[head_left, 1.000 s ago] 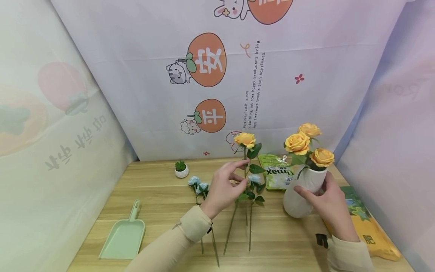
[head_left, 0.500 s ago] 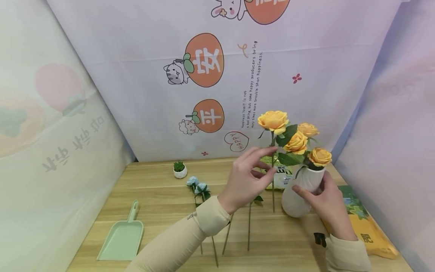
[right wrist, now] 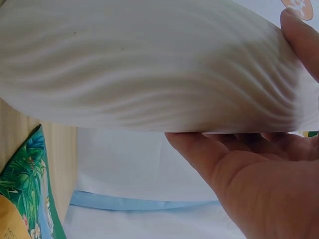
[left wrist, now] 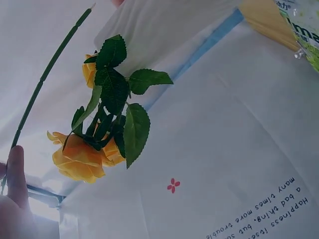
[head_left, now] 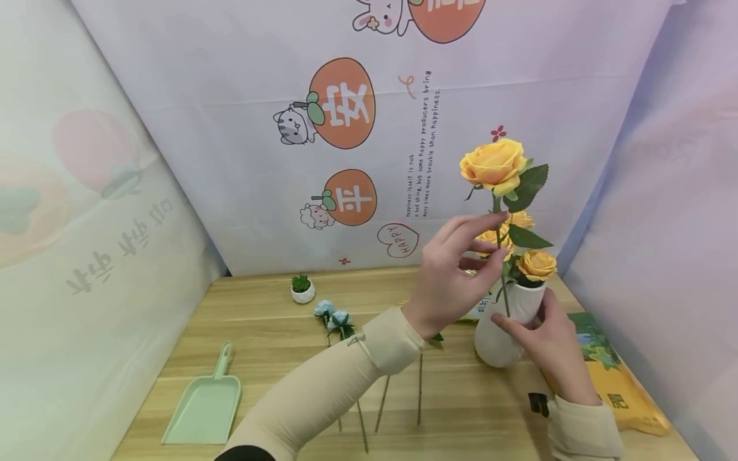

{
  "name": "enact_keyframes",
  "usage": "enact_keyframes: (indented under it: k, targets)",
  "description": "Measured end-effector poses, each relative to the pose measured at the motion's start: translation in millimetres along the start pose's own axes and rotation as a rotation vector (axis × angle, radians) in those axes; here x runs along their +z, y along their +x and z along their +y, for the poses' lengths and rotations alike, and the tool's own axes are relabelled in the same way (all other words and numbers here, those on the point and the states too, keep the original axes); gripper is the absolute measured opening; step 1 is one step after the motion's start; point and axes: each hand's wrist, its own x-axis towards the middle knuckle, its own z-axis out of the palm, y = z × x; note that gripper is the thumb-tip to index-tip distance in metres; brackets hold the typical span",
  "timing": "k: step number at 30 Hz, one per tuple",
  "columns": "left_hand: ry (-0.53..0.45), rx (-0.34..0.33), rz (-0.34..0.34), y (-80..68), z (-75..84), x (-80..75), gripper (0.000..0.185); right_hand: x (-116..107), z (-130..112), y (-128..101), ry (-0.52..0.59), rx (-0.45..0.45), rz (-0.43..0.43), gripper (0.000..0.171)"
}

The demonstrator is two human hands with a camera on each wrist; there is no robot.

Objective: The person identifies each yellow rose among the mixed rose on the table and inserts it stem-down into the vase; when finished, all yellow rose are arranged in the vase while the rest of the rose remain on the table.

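Now the yellow rose (head_left: pixel 494 166) hangs above the white vase (head_left: pixel 500 333), lifted off the table (head_left: pixel 271 358) a second ago.
Right hand (head_left: pixel 548 349) curls round the vase's side; left hand (head_left: pixel 455 282) pinches the stem, tip just beside the mouth, not yet in.

The left hand (head_left: pixel 455 275) is raised, with the arm stretched forward across the body and thumb and fingers pinched together. The right hand (head_left: pixel 544 346) is lower, with fingers curved in a grip.
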Motion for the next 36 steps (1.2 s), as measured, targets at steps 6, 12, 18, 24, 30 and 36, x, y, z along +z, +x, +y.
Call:
enact_keyframes:
  k: [6,12,18,24,30,36]
  targets:
    - [0.049,0.076,0.053,11.0,-1.7,11.3,0.040,-1.8,-0.1,-0.5,0.001,0.008,-0.018,0.101]
    - [0.111,0.133,0.100,14.0,-6.4,16.9,0.038,-2.0,-0.6,-1.2,-0.007,0.018,-0.021,0.101]
    - [0.123,0.168,0.111,14.3,-7.0,20.9,0.037,-1.7,-0.7,-2.1,0.006,0.007,-0.009,0.100]
    - [0.135,0.187,0.100,15.3,-6.6,21.6,0.037,-1.9,-0.2,-2.1,-0.009,0.005,-0.002,0.097]
    - [0.140,0.190,0.062,11.7,-8.9,23.3,0.039,-1.7,0.6,-1.0,-0.004,0.021,-0.017,0.099]
    - [0.118,0.188,0.060,7.9,-13.4,24.6,0.038,-1.4,0.1,-0.9,-0.004,0.011,-0.011,0.100]
